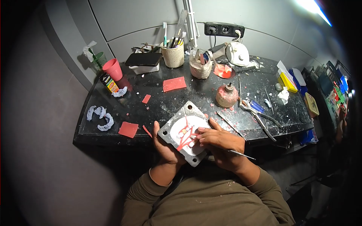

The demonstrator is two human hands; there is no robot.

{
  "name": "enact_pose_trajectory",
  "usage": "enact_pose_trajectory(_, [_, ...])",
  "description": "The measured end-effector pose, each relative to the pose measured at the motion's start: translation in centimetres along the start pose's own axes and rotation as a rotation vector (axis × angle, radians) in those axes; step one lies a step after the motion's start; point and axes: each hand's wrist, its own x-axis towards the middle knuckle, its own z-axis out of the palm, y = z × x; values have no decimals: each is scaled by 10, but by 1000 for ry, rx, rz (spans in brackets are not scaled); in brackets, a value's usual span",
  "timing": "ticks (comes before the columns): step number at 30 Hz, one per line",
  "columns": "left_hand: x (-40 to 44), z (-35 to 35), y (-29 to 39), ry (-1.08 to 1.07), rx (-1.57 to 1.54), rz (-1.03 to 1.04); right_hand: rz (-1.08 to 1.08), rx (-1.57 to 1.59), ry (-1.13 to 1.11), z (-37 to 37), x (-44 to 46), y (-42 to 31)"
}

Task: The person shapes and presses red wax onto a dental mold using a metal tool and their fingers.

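Observation:
My left hand (166, 149) grips a square grey metal dental flask half (174, 121) from its left side and below, tilted near the table's front edge. White plaster (177, 130) fills its round middle. On the plaster, red wax strips (183, 142) branch out around a small yellowish and white piece. My right hand (226, 144) is closed around a thin metal tool (242, 154), whose handle sticks out behind the hand. Its fingertips rest at the wax on the right of the plaster. The tool's working end is hidden.
Red wax sheets (128, 129) and bluish-white dental casts (105, 122) lie left on the black table (147, 113). A wax-stained burner (227, 96), pliers (260, 118) and a metal knife (230, 124) lie right. Behind are a brush holder (173, 55) and a pink cup (112, 69).

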Motion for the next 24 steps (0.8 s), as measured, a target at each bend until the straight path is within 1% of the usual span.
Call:
enact_pose_trajectory(2, [1,3,-2,-96,-50,-35,16,5,17,1,-1,0])
enact_pose_trajectory(3, [1,5,-3,-96,-50,-36,9,-9,18,1,-1,-1])
enact_pose_trajectory(5, [1,8,-4,93,94,29,-1,-23,21,1,-1,-1])
enact_pose_trajectory(6, [1,6,-3,92,96,29,6,-11,17,0,0,-2])
enact_pose_trajectory(8, [0,-2,0,0,32,16,15,0,14,1,0,-3])
enact_pose_trajectory(10, [0,-3,0,3,36,14,41,0,43,2,-1,-3])
enact_pose_trajectory(12, [1,-1,0,4,43,13,23,-5,26,1,-1,-3])
enact_pose_trajectory(15, [1,5,-3,35,30,19,31,-6,30,2,-2,-2])
enact_pose_trajectory(17, [1,7,-4,134,121,45,56,0,50,2,-2,-3])
enact_pose_trajectory(19, [1,6,-3,122,105,41,9,-13,2,1,-1,-4])
enact_pose_trajectory(21, [1,3,-2,110,88,34,38,2,40,4,-3,-2])
enact_pose_trajectory(22, [1,0,-2,67,78,20,68,17,76,4,-3,-2])
enact_pose_trajectory(24, [1,-1,-2,24,68,7,36,-1,54,4,-2,-4])
